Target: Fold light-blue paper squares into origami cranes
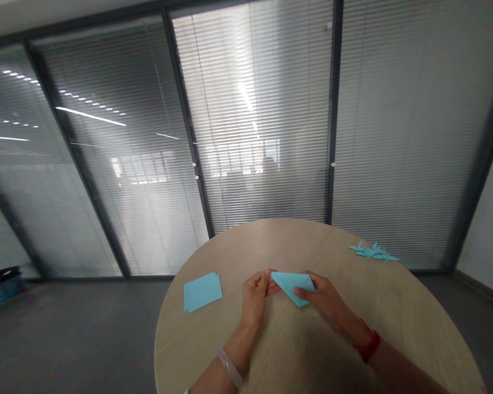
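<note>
Blue paper triangle (292, 287) sits between the left hand (255, 298) and right hand (326, 295), both pinching its edges.

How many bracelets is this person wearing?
2: a translucent round bangle on the left wrist and a red strap wristband on the right wrist. Others could be hidden beneath the wrists.

Daylight glares white through the far blinds (250, 93), brightest near the centre, while strip-light reflections (90, 116) streak the glass partition (82, 219) on the left. The room looks dim and grey. A soft shadow darkens the near worktop (304, 361). Wide-angle distortion bows the window frames (476, 164) toward the edges, and the background looks slightly soft.
</note>
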A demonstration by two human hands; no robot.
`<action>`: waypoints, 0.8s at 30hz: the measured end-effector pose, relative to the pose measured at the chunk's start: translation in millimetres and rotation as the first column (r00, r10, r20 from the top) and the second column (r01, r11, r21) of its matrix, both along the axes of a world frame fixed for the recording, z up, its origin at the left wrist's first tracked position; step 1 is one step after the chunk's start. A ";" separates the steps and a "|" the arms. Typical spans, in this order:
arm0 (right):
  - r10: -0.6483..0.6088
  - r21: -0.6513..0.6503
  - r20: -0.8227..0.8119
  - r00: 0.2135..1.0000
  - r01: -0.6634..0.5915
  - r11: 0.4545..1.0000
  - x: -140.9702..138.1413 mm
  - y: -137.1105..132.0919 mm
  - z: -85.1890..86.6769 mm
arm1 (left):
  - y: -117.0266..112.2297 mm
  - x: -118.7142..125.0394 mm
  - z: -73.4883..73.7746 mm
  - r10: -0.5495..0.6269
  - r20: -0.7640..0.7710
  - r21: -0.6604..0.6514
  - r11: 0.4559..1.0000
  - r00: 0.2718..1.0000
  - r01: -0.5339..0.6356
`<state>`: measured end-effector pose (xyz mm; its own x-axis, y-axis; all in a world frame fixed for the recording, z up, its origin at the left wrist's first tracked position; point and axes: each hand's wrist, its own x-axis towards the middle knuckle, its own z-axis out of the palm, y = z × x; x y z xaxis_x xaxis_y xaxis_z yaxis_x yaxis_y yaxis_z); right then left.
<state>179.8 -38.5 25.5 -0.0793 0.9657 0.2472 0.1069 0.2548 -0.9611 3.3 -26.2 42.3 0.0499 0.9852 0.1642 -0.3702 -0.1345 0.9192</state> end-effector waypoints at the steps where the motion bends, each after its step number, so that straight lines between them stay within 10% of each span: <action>1: 0.002 0.000 0.006 1.000 -0.002 1.000 -0.9 0.0 0.3 | 0.3 0.8 -0.5 0.040 -0.006 -0.009 0.999 0.999 -0.040; 24: 0.015 -0.015 0.003 1.000 -0.015 1.000 0.1 4.9 -6.2 | -4.1 4.7 0.1 -0.024 -0.232 0.053 0.998 0.972 0.037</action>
